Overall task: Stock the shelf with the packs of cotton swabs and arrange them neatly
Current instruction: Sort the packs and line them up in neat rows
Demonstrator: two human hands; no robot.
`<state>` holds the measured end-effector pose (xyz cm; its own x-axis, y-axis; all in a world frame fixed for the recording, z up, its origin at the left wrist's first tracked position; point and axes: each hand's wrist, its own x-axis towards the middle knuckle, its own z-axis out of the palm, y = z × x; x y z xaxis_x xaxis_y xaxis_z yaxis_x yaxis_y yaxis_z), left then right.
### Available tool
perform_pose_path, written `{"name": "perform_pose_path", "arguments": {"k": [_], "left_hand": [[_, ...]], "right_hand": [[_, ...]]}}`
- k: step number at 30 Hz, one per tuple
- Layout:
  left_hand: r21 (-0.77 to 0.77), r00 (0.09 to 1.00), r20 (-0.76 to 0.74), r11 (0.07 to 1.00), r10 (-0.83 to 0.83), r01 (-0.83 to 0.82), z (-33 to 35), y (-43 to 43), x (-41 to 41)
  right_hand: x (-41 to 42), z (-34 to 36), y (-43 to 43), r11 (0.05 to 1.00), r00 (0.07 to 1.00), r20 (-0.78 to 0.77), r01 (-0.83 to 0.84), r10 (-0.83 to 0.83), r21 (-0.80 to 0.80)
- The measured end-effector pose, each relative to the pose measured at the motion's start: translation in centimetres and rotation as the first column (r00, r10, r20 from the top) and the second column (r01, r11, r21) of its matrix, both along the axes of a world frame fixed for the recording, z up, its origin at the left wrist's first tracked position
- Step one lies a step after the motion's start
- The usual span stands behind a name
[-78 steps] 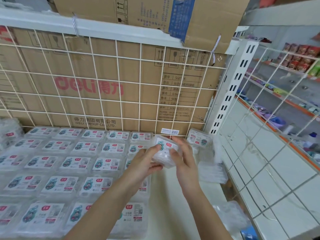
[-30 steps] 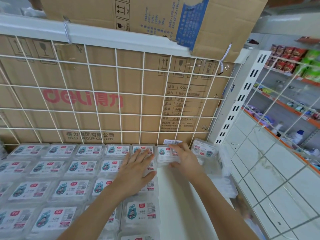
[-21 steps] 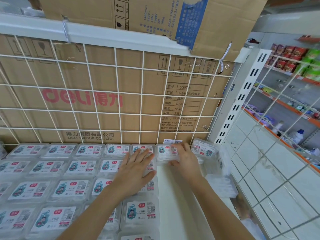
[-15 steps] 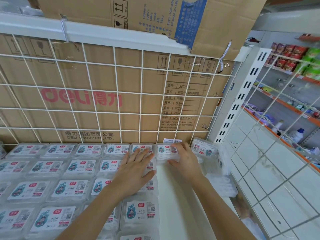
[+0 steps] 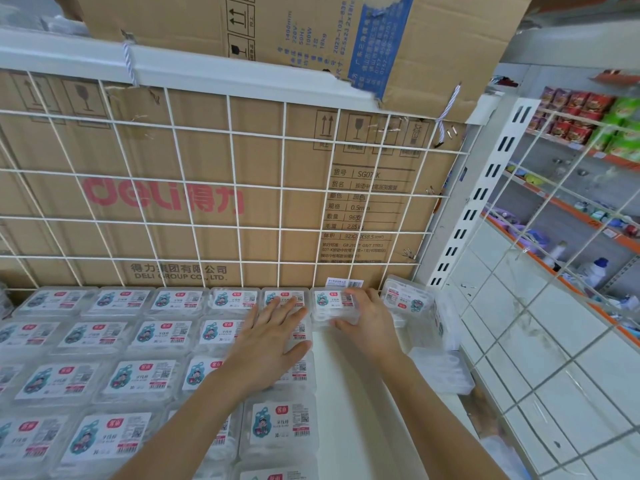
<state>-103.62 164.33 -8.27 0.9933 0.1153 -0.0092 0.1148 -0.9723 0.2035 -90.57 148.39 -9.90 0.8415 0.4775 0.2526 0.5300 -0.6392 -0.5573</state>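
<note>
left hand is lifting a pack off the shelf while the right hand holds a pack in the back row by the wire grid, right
Not quite. In the head view the left hand lifts nothing: it lies flat, fingers straight, on the stocked packs. The right hand does hold a pack in the back row by the wire grid.

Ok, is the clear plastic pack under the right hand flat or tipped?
Flat: the clear plastic pack lies label-up, level with the back-row packs, the right hand gripping it.
</note>
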Motion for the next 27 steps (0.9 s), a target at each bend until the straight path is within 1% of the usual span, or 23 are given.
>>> {"name": "perform_pose_path", "arguments": {"k": [3, 5, 7, 9, 11, 12, 14, 18, 19, 21, 23, 24, 26, 27], "left_hand": [[-0.002, 1.0, 0.001, 1.0, -0.003, 0.003, -0.1, 0.0, 0.0], [-0.004, 1.0, 0.003, 1.0, -0.001, 0.001, 0.0, 0.0, 0.0], [-0.013, 1.0, 0.007, 1.0, 0.001, -0.001, -0.2, 0.1, 0.1], [-0.014, 1.0, 0.004, 1.0, -0.005, 0.005, -0.3, 0.2, 0.1], [-0.015, 1.0, 0.0, 1.0, -0.002, 0.002, -0.4, 0.3, 0.2], [-0.02, 1.0, -0.001, 1.0, 0.0, 0.0, -0.4, 0.3, 0.3], [-0.021, 1.0, -0.006, 1.0, -0.001, 0.001, -0.4, 0.3, 0.3], [-0.024, 1.0, -0.026, 1.0, -0.001, 0.0, -0.2, 0.1, 0.2], [-0.03, 1.0, -0.029, 1.0, 0.0, -0.001, -0.2, 0.1, 0.2], [-0.055, 1.0, -0.025, 0.998, -0.001, 0.0, -0.2, 0.2, 0.2], [-0.116, 1.0, -0.018, 0.993, 0.005, -0.007, 0.0, 0.3, 0.2], [-0.147, 1.0, -0.01, 0.989, 0.014, -0.015, 0.2, 0.4, 0.1], [-0.197, 0.999, 0.028, 0.98, 0.028, -0.022, 0.7, 0.4, 0.0], [-0.235, 0.997, 0.067, 0.972, 0.033, -0.016, 1.1, 0.3, -0.1]], "right_hand": [[-0.3, 0.1, -0.1, 1.0, 1.0, 0.005, -0.017, 0.017, -0.013], [-0.5, 0.6, -0.3, 1.0, 0.999, 0.05, -0.008, 0.009, -0.022], [-0.5, 1.3, -0.8, 0.999, 0.985, 0.172, 0.027, -0.033, 0.039], [0.2, 2.0, -1.7, 0.99, 0.934, 0.334, 0.098, -0.126, 0.098], [1.4, 2.6, -3.2, 0.974, 0.867, 0.446, 0.222, -0.222, 0.052], [1.8, 3.0, -3.8, 0.957, 0.85, 0.461, 0.29, -0.255, -0.003], [2.4, 3.5, -4.6, 0.924, 0.851, 0.439, 0.369, -0.29, -0.104], [3.1, 3.3, -5.0, 0.889, 0.862, 0.428, 0.395, -0.271, -0.232], [3.2, 3.3, -5.0, 0.882, 0.868, 0.417, 0.396, -0.27, -0.254], [3.2, 3.4, -5.1, 0.894, 0.884, 0.389, 0.371, -0.259, -0.25], [2.6, 4.1, -5.1, 0.935, 0.916, 0.32, 0.308, -0.242, -0.177], [2.1, 4.6, -5.1, 0.955, 0.934, 0.26, 0.28, -0.246, -0.103], [0.8, 5.5, -4.9, 0.966, 0.963, 0.114, 0.23, -0.243, 0.116], [0.0, 6.0, -4.6, 0.947, 0.974, 0.043, 0.204, -0.221, 0.247]]}}
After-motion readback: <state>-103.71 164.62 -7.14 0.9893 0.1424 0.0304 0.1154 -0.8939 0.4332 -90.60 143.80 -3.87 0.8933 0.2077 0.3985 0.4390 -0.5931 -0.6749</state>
